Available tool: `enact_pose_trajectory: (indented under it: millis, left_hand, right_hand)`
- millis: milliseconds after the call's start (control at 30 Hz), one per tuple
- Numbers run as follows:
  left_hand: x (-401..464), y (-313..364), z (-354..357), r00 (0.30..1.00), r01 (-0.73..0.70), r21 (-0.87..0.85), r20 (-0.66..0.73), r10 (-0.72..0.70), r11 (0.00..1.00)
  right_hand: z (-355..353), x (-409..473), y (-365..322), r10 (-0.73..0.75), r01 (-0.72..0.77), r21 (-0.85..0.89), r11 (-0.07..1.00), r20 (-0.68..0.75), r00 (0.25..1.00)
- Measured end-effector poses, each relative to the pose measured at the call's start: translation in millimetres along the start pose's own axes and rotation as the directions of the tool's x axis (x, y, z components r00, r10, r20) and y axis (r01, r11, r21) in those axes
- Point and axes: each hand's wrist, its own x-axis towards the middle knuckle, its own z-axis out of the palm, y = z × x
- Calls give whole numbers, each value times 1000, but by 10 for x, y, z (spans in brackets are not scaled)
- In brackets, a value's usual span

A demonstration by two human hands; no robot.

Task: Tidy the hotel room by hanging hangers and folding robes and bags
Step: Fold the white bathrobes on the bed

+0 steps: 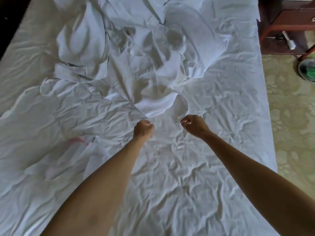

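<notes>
A white robe [136, 53] lies crumpled across the far half of the bed, its belt [71, 74] trailing to the left. The robe's near edge reaches down to my two hands. My left hand [143, 127] is a fist gripping that edge at its left corner. About a hand's width to the right, my right hand [192, 124] is curled round a fold of the same edge. Both arms are stretched out over the bed. A thin white bag with pink print [80, 147] lies flat to the left of my left forearm.
The bed [187, 193] is covered by a wrinkled white sheet and fills most of the view. Its right edge borders patterned carpet [289, 116]. A dark wooden table [286, 23] stands at the far right, and a round green object [306, 70] lies on the floor beside it.
</notes>
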Motion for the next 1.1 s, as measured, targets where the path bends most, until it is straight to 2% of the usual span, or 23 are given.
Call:
enact_pose_trajectory:
  millis: [33,133,233,300,333,400,467,567,633,700,767,833,867,933,1033,1100]
  left_hand:
    - [217,46,-24,998,3,21,-60,-1,1000]
    - [798,228,-124,974,67,-95,-211,-86,993]
    - [1349,384,-255,940,139,-131,-295,-172,982]
    - [1662,496,-340,922,191,-128,-316,-223,973]
    - [1790,556,-373,919,213,-131,-309,-244,968]
    - [2009,666,-391,934,218,-151,-254,-251,964]
    - [2162,712,-352,955,167,-173,-215,-203,971]
    - [2279,639,-311,948,99,-225,-275,-160,969]
    - [2247,563,-333,938,42,-236,-325,-120,971]
    - [2137,502,-376,933,-33,-203,-357,-43,979]
    - [1978,480,-409,929,-97,-185,-369,22,978]
    - [1827,480,-443,930,-136,-185,-363,61,973]
    - [1798,472,-460,929,-150,-186,-363,74,971]
    - [1737,485,-523,925,-173,-194,-369,92,966]
    - [1609,518,-612,912,-209,-206,-394,115,956]
    - [1420,575,-691,897,-242,-202,-418,140,949]
  right_hand:
    - [63,187,-48,-17,17,-28,999,-20,1000]
    - [271,719,-243,-155,134,-135,982,-162,974]
    - [431,1188,-449,-292,194,-263,945,-417,861]
    - [469,1504,-570,-267,175,-220,960,-520,811]
    - [474,1661,-638,-215,148,-164,975,-545,810]
    - [484,1985,-778,-85,93,-11,996,-527,846]
    - [482,2259,-918,13,53,135,989,-441,897]
    - [464,2528,-1030,85,-24,195,981,-311,947]
    - [469,2591,-1009,67,-17,152,988,-328,942]
    - [451,2565,-983,49,-10,95,995,-425,904]
    - [390,2536,-963,144,-106,107,989,-473,869]
    - [334,2539,-1004,311,-231,255,939,-339,888]
    - [311,2548,-1034,348,-256,326,910,-262,900]
    - [275,2527,-1125,324,-220,396,892,-219,921]
    - [262,2334,-1304,209,-75,348,935,-366,907]
    - [219,2085,-1416,125,48,329,943,-485,865]
